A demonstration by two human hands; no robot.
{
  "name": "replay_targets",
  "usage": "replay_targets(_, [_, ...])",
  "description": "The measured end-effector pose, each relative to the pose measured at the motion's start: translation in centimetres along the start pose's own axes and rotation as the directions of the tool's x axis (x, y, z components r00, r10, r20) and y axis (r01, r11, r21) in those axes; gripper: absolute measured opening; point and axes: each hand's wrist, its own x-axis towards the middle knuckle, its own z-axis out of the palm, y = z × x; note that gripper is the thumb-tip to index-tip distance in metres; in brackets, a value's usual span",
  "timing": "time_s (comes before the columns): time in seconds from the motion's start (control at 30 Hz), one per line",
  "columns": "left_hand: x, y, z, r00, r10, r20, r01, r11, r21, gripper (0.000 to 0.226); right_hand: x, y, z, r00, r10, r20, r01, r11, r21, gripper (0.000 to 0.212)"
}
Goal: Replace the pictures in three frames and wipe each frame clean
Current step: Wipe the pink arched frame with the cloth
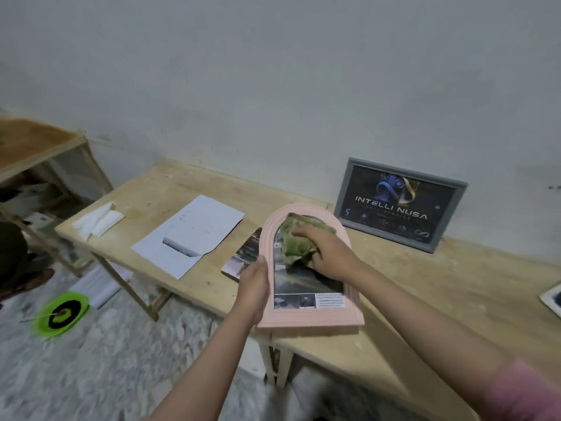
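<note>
A pink arched frame (315, 318) with a dark picture in it stands tilted over the wooden table's front edge. My left hand (253, 291) grips its left side. My right hand (329, 253) holds a crumpled green cloth (296, 243) pressed against the glass in the upper part of the frame. A grey rectangular frame (400, 205) with a dark poster leans upright against the wall at the back right. A loose dark picture (243, 258) lies flat just left of the pink frame, partly hidden by it.
A white sheet with a cut-out corner (188, 235) and folded white paper (98, 220) lie on the wooden table (455, 287) to the left. A white-edged object (552, 299) pokes in at the right edge. A wooden shelf (39, 153) and a green disc (62, 314) are at the left.
</note>
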Motion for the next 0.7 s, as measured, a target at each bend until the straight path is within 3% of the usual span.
replay_targets(0.1, [-1.2, -0.2, 2.1, 0.997, 0.053, 0.060, -0.050, 0.998, -0.040, 0.037, -1.5, 0.7, 1.6, 0.992, 0.036, 0.124, -0.008, 0.976, -0.216, 0.083])
replay_targets(0.23, [-2.5, 0.0, 4.1, 0.997, 0.015, 0.077, 0.005, 0.969, -0.245, 0.036, -4.9, 0.7, 2.2, 0.990, -0.041, 0.136, 0.066, 0.980, -0.189, 0.093])
replay_targets(0.3, [-2.9, 0.6, 5.2, 0.999, -0.003, 0.050, 0.016, 0.967, -0.256, 0.043, -7.5, 1.6, 1.6, 0.976, -0.112, 0.187, 0.147, 0.972, -0.183, 0.092])
replay_targets(0.43, [-3.8, 2.0, 9.1, 0.999, 0.047, -0.026, -0.049, 0.995, -0.088, 0.051, -12.4, 5.5, -2.0, 0.935, -0.249, 0.251, 0.297, 0.939, -0.174, 0.077])
replay_targets(0.57, [-5.5, 2.0, 14.0, 0.995, 0.102, 0.012, -0.101, 0.993, -0.053, 0.035, -15.2, 11.5, -9.8, 0.952, -0.124, 0.280, 0.239, 0.871, -0.430, 0.043])
replay_targets(0.6, [-6.0, 2.1, 15.5, 0.991, 0.129, 0.032, -0.129, 0.992, -0.018, 0.034, -16.0, 13.1, -12.0, 0.967, -0.095, 0.235, 0.202, 0.849, -0.487, 0.037])
replay_targets(0.7, [-7.3, 2.2, 19.3, 0.978, 0.197, 0.074, -0.203, 0.974, 0.096, 0.037, -16.9, 16.6, -17.1, 0.980, -0.068, -0.187, -0.017, 0.909, -0.417, 0.047])
